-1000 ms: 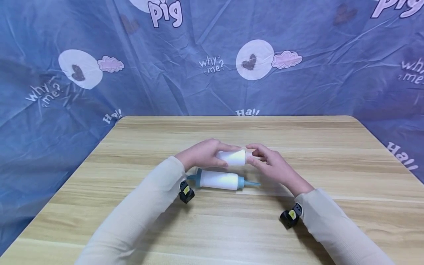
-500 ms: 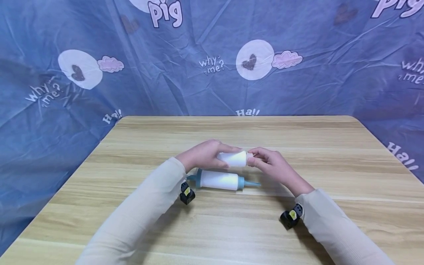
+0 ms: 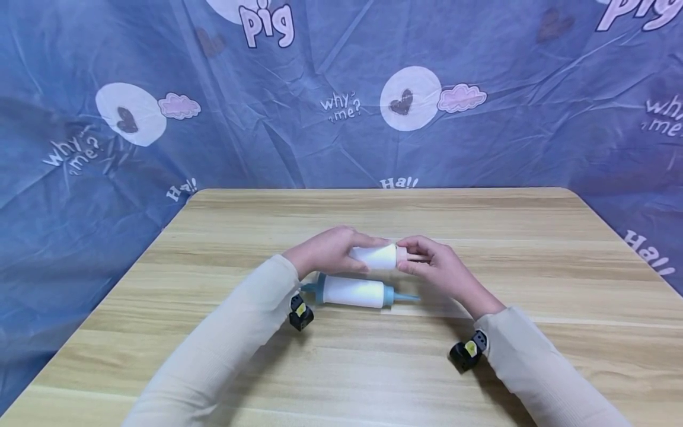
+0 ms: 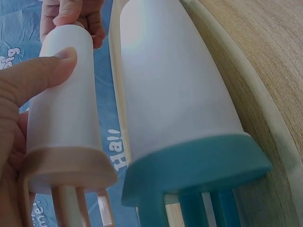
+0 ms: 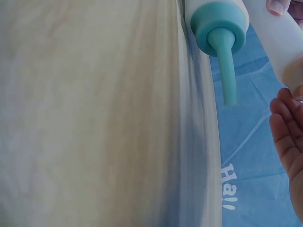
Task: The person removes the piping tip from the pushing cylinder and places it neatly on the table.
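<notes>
The fingers of the left hand [image 3: 329,249] were curled around a white bottle [image 3: 377,258], the thumb lying across its barrel. The right hand [image 3: 441,267] pinched the pale pink cap [image 3: 402,255] at the bottle's other end between thumb and fingers, a slender nozzle [image 3: 418,258] extending toward the palm. The bottle was thus held sideways between both hands, above the surface [image 3: 341,373]. A slotted pinkish-brown end piece [image 4: 68,168] was visible in the left wrist view. Nearer the person, a second white bottle with teal ends [image 3: 353,292] lay on its side, its nozzle directed rightward. Beyond stood a printed blue backdrop [image 3: 299,130].
</notes>
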`<action>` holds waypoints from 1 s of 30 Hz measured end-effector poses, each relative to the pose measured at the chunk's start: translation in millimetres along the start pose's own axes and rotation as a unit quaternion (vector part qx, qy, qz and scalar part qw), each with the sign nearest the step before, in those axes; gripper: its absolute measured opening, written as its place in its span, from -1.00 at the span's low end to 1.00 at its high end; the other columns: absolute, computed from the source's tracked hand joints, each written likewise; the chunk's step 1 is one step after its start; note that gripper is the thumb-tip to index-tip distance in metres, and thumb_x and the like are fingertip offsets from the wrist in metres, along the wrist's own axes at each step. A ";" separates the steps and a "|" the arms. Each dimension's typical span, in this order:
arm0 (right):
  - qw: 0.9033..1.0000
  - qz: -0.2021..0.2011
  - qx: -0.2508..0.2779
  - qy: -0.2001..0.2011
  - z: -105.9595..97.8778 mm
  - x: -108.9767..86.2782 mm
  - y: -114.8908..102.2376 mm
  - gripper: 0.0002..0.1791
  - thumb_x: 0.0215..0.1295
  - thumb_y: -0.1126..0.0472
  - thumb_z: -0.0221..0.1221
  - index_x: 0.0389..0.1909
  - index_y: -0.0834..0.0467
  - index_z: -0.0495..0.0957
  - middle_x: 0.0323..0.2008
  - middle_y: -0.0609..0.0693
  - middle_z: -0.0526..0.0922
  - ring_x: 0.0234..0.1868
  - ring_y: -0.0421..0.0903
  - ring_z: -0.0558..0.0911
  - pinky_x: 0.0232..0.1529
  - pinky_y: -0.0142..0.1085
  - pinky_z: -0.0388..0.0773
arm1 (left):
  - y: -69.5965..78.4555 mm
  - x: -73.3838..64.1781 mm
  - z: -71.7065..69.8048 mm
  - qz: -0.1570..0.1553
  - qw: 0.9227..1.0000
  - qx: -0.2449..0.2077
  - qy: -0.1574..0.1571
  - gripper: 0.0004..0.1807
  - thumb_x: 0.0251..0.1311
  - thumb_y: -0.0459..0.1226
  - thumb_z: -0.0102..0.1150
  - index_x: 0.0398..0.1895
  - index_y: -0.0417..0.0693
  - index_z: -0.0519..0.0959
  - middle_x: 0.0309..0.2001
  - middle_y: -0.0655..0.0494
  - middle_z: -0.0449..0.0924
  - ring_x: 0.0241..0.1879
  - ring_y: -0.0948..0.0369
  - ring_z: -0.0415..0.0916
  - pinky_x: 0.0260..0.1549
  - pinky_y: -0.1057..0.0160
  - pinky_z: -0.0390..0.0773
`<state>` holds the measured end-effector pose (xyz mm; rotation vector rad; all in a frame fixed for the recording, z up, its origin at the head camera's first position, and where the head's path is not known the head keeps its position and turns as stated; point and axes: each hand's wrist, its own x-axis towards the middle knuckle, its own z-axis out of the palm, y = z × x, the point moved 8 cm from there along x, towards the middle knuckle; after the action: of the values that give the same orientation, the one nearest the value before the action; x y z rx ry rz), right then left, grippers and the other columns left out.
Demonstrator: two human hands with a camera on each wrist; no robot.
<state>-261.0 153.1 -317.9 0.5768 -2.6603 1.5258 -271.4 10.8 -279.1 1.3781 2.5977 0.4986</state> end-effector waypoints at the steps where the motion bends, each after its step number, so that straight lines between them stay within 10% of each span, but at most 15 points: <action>1: 1.000 -0.002 0.001 0.001 0.1 0.0 -0.3 -0.54 0.15 0.16 0.25 0.06 0.25 0.46 -0.03 0.21 0.59 -0.01 0.09 0.60 -0.05 -0.23 0.56 | 0.1 -0.1 0.1 0.001 1.000 -0.001 0.000 -0.34 0.06 -0.22 0.30 0.29 0.08 0.35 0.18 0.07 0.45 -0.03 0.22 0.52 -0.04 0.32 0.46; 18: 0.999 -0.020 -0.019 0.023 -2.4 -1.0 -2.7 -0.51 0.02 0.22 0.35 0.02 0.21 0.48 -0.02 0.15 0.58 0.05 0.12 0.54 0.05 -0.02 0.47 | -3.1 -0.3 1.8 -0.009 1.000 -0.017 0.004 -0.34 0.05 -0.22 0.30 0.28 0.11 0.35 0.20 0.10 0.44 -0.01 0.21 0.51 -0.04 0.32 0.46; 30: 1.000 0.014 0.005 0.002 -0.6 -0.9 2.2 -0.61 0.33 0.06 0.07 0.07 0.21 0.45 -0.09 0.17 0.61 -0.11 0.01 0.62 -0.10 -0.22 0.56 | -2.5 -0.8 -0.2 -0.006 1.000 -0.002 0.015 -0.35 0.05 -0.21 0.31 0.27 0.10 0.37 0.18 0.07 0.46 0.01 0.17 0.49 -0.04 0.28 0.46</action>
<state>-260.9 154.9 -319.6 0.5376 -2.6712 1.5455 -272.9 8.8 -279.8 1.3630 2.6252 0.5261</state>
